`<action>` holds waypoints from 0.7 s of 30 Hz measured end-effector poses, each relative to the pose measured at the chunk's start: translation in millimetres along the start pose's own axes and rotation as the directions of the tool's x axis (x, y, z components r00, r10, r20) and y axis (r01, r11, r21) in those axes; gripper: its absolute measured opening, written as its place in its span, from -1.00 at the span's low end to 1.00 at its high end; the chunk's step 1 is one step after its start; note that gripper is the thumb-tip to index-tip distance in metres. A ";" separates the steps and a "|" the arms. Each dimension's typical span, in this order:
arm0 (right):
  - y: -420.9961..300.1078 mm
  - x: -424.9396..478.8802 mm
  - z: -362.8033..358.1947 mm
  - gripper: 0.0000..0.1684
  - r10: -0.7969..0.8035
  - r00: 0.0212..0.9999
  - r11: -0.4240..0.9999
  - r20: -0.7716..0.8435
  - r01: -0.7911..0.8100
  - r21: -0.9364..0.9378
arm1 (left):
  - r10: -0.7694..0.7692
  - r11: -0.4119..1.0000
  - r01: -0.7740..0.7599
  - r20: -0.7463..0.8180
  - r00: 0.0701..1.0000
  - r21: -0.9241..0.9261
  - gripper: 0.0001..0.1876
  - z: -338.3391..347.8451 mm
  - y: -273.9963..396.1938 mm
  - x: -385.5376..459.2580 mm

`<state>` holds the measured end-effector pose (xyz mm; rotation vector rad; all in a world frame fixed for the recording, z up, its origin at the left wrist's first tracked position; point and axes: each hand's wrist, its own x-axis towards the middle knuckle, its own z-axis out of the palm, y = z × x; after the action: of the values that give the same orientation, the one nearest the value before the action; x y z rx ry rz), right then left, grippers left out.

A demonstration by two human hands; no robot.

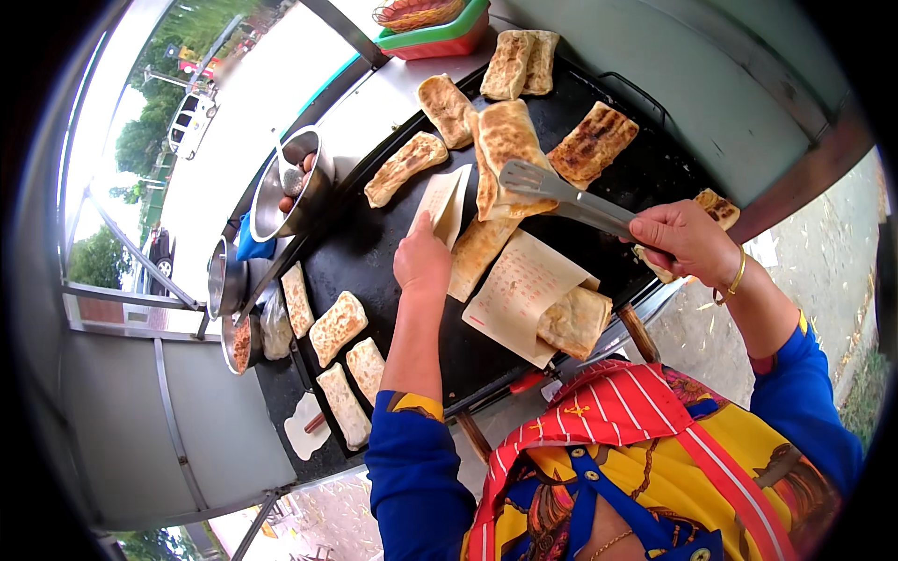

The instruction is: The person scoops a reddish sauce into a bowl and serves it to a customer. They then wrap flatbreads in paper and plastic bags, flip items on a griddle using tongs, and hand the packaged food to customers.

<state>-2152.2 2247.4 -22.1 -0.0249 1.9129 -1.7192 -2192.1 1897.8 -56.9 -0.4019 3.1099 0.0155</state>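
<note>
My left hand holds a paper food bag over the black griddle. The grip of a pair of metal food tongs is in my right hand. Between the tongs' jaws is a browned filled flatbread, just right of the bag. Below it, another flatbread sticks out of a printed paper bag at the griddle's near edge. One more flatbread lies beside that bag, to its left. Several browned flatbreads rest towards the griddle's far side, and paler ones lie at the left.
Left of the griddle stand a metal bowl with eggs and a ladle, a second metal bowl and a bowl of filling. A piece of raw dough lies lower left. Green and red basins stand at the back. A metal panel borders the right.
</note>
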 end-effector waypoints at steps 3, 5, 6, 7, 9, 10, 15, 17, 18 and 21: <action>7.6 -8.3 -9.8 -0.60 0.006 0.999 0.992 0.046 -0.001 -0.125 | 0.098 0.983 -0.087 0.060 0.993 -0.161 -0.62 1.3 9.2 -1.5; 11.4 -11.9 -15.1 -0.60 0.071 0.996 0.979 0.051 -0.060 -0.195 | 0.171 0.959 -0.152 0.059 0.983 -0.239 -0.63 3.2 14.1 -5.4; 17.5 -12.6 -12.6 -0.60 0.090 0.996 0.983 0.019 -0.086 -0.165 | 0.191 0.949 -0.169 0.058 0.980 -0.268 -0.63 3.8 16.7 -6.6; 25.8 -11.6 -7.5 -0.60 0.110 0.994 0.985 -0.011 -0.111 -0.133 | 0.210 0.937 -0.184 0.056 0.976 -0.297 -0.63 4.8 19.1 -8.2; 31.7 -13.8 2.3 -0.58 0.178 0.983 0.983 -0.047 -0.180 -0.046 | 0.389 0.886 -0.391 -0.061 0.919 -0.249 -0.63 13.5 21.5 -11.1; 33.2 -14.7 8.0 -0.58 0.180 0.981 0.983 -0.073 -0.181 -0.009 | 0.472 0.847 -0.486 -0.116 0.874 -0.217 -0.63 17.0 23.5 -12.1; 29.7 11.0 22.0 -0.50 0.180 0.966 0.983 -0.183 -0.185 -0.010 | 0.324 0.912 -0.284 0.096 0.941 -0.295 -0.64 -9.4 57.5 -18.0; 29.0 33.7 26.3 -0.47 0.163 0.966 0.986 -0.200 -0.169 -0.010 | 0.282 0.914 -0.234 0.106 0.953 -0.331 -0.65 -6.8 54.9 -15.5; 27.4 45.4 28.1 -0.47 0.148 0.969 0.989 -0.196 -0.148 0.014 | 0.264 0.913 -0.213 0.107 0.958 -0.348 -0.65 -6.3 55.7 -12.0; 14.6 66.9 24.8 -0.48 0.077 0.967 0.994 -0.241 -0.092 -0.051 | 0.263 0.905 -0.210 0.099 0.960 -0.371 -0.63 -9.9 59.0 -12.0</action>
<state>-2193.2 2202.4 -62.0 0.2485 2.1062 -1.6684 -2195.6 1957.8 -46.4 -0.0129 2.9797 0.5917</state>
